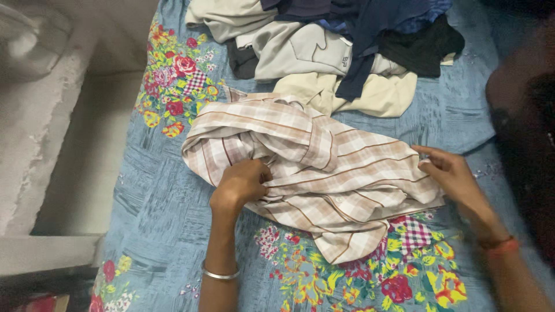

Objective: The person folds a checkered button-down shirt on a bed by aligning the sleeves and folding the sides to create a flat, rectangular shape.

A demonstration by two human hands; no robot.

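Crumpled beige-and-brown checked cotton shirt lies mid-bed on blue floral bedsheet. Left hand pinches a fold at its left; right hand grips its right edge. Heap of loose clothes at far side.

blue floral bedsheet over bed; grey concrete ledge at left; dim indoor light.

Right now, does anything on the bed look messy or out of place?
The plaid shirt lies bunched and twisted under both hands, left hand and right hand. Behind it, a clothes pile sits in a jumbled heap.
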